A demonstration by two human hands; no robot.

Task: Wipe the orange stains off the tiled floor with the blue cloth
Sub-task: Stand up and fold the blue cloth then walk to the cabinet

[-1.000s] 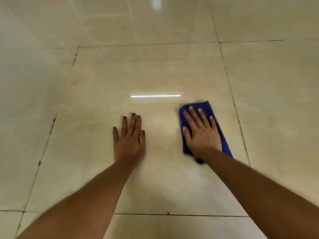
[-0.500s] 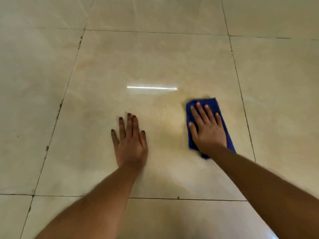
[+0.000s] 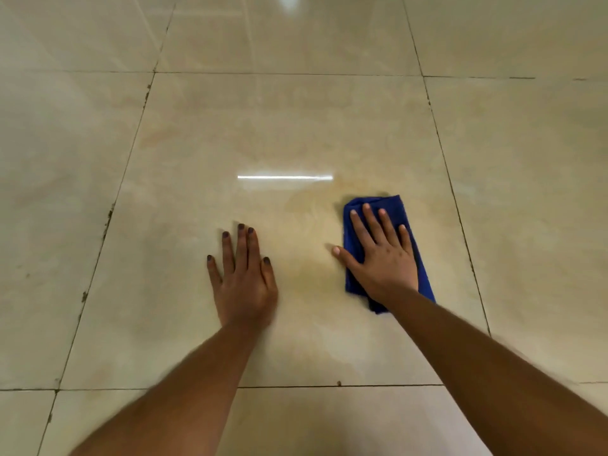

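Note:
A folded blue cloth (image 3: 399,209) lies flat on a glossy beige floor tile (image 3: 197,153), right of centre. My right hand (image 3: 383,258) presses on it with straight, spread fingers, and the thumb reaches off the cloth's left edge onto the tile. My left hand (image 3: 245,278) rests flat on the bare tile to the left, fingers together and straight. Faint orange-yellow smears (image 3: 307,209) show on the tile between and just beyond the two hands.
Dark grout lines (image 3: 444,153) frame the tile, with dirty specks along the left joint (image 3: 108,218). A bright strip of reflected light (image 3: 284,177) lies just beyond the hands. More pale tiles stretch on all sides.
My right hand and the cloth have moved only slightly over the tile; the thumb has spread out to the left. The left hand stays planted. The view has shifted a little.

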